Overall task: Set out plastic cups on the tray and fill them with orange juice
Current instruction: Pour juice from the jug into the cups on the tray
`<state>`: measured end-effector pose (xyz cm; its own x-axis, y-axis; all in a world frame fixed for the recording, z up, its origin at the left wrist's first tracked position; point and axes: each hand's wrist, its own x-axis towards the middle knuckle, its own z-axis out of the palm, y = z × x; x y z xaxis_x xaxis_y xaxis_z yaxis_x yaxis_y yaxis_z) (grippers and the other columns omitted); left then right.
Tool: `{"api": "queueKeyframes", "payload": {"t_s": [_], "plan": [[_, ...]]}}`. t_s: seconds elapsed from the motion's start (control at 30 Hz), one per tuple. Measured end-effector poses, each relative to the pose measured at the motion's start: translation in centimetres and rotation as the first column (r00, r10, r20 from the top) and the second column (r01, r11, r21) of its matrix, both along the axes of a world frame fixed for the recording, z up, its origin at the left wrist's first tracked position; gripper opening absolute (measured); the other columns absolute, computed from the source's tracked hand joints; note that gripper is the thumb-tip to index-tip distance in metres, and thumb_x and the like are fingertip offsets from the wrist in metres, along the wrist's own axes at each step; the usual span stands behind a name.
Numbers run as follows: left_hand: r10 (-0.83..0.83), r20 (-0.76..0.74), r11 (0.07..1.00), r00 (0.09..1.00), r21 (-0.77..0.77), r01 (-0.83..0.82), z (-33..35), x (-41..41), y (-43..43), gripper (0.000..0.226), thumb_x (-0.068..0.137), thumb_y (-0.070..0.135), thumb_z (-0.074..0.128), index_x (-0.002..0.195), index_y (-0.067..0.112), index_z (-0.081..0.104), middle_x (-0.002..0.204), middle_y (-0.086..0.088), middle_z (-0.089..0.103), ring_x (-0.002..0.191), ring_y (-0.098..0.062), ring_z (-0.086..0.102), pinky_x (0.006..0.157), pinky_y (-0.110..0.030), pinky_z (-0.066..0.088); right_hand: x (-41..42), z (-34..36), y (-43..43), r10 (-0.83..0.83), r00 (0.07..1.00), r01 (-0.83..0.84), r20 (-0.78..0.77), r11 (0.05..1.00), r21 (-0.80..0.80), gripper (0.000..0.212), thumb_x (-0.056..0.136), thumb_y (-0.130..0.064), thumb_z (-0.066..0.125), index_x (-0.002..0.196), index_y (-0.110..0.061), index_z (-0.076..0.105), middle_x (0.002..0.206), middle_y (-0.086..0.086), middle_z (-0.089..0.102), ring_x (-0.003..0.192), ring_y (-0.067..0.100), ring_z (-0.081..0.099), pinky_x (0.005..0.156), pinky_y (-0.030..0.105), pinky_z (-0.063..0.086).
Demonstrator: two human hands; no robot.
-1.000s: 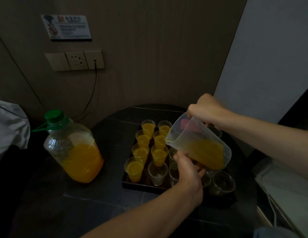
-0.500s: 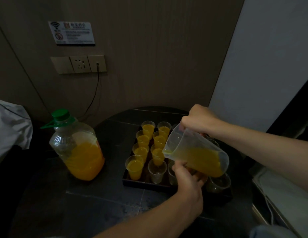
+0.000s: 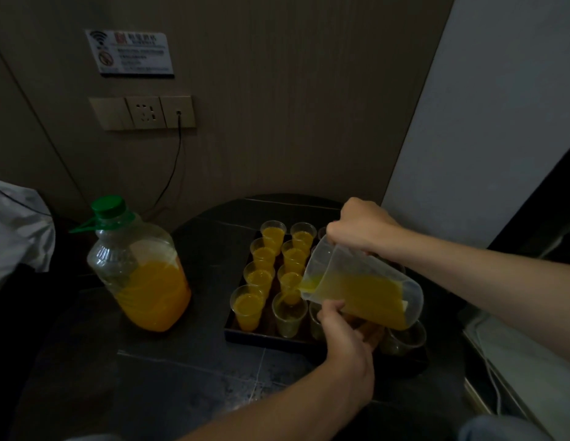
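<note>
Orange juice slides to the lip of a clear plastic jug (image 3: 366,288), tilted over the front cup (image 3: 289,315) of the second row on a dark tray (image 3: 264,338). In the dim light we cannot make out whether a stream is falling. The cup below looks nearly clear.

The right hand (image 3: 361,227) grips the jug at its upper rim, fingers wrapped tight where the handle would sit. The left hand (image 3: 344,340) cradles it from below, with the thumb pressed to the lower wall and the fingers curled under the base.

We count seven filled cups (image 3: 248,308) in two rows along the tray's left side. The rows run from the near edge toward the wall. Empty cups (image 3: 404,340) stand at the tray's right, partly hidden by the jug and the left hand.

The tray sits on a dark, rounded table (image 3: 182,377). To its left, apart from it, stands a large clear bottle (image 3: 140,275), about half full of juice and closed by a green cap (image 3: 107,205).

Behind them, a wall socket (image 3: 143,113) feeds a dark cable (image 3: 173,173) that drops toward the table. A small sign (image 3: 131,52) hangs above the socket. Pale cloth (image 3: 16,230) shows at the far left.
</note>
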<state>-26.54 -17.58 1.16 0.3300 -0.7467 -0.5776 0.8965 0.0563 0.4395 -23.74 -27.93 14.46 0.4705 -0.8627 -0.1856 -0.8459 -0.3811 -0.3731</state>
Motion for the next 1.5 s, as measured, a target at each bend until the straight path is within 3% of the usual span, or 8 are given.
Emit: {"api": "queueKeyframes", "payload": {"t_s": [0.77, 1.1, 1.23, 1.5], "plan": [[-0.005, 0.007, 1.000, 1.000, 0.003, 0.005, 0.2, -0.3, -0.1, 0.042, 0.094, 0.028, 0.051, 0.136, 0.027, 0.048, 0.125, -0.017, 0.063, 0.111, -0.039, 0.065, 0.098, -0.055, 0.052, 0.1, -0.1, -0.1, 0.023, 0.999, -0.024, -0.028, 0.999, -0.040, 0.027, 0.091, -0.024, 0.062, 0.066, -0.015, 0.056, 0.058, 0.000, 0.048, 0.056, 0.017, 0.050, 0.054, 0.029, 0.040], [0.002, -0.004, 1.000, 1.000, -0.014, -0.002, 0.3, -0.4, -0.6, 0.048, 0.091, 0.027, 0.053, 0.139, 0.024, 0.049, 0.126, -0.019, 0.063, 0.111, -0.040, 0.064, 0.096, -0.053, 0.053, 0.0, 0.6, 0.1, 0.037, 0.999, -0.039, -0.037, 0.998, -0.055, 0.025, 0.088, -0.021, 0.062, 0.065, -0.014, 0.055, 0.058, 0.001, 0.048, 0.053, 0.017, 0.048, 0.050, 0.027, 0.037], [-0.003, -0.030, 1.000, 1.000, -0.004, 0.003, 0.5, -0.5, -0.4, 0.046, 0.092, 0.021, 0.049, 0.139, 0.017, 0.051, 0.125, -0.022, 0.063, 0.112, -0.041, 0.063, 0.102, -0.055, 0.050, 0.0, 0.7, 0.2, 0.042, 0.998, -0.044, -0.043, 0.998, -0.047, 0.025, 0.088, -0.020, 0.061, 0.065, -0.014, 0.053, 0.058, 0.000, 0.045, 0.051, 0.016, 0.044, 0.047, 0.025, 0.032], [-0.005, -0.052, 1.000, 0.999, -0.012, 0.005, 1.2, -0.6, -0.4, 0.044, 0.094, 0.018, 0.047, 0.137, 0.012, 0.054, 0.123, -0.023, 0.065, 0.111, -0.040, 0.065, 0.105, -0.054, 0.049, 0.1, 1.3, 0.2, 0.054, 0.997, -0.056, -0.050, 0.997, -0.055, 0.023, 0.090, -0.024, 0.062, 0.070, -0.013, 0.059, 0.062, 0.002, 0.053, 0.057, 0.018, 0.053, 0.051, 0.027, 0.040]]}}
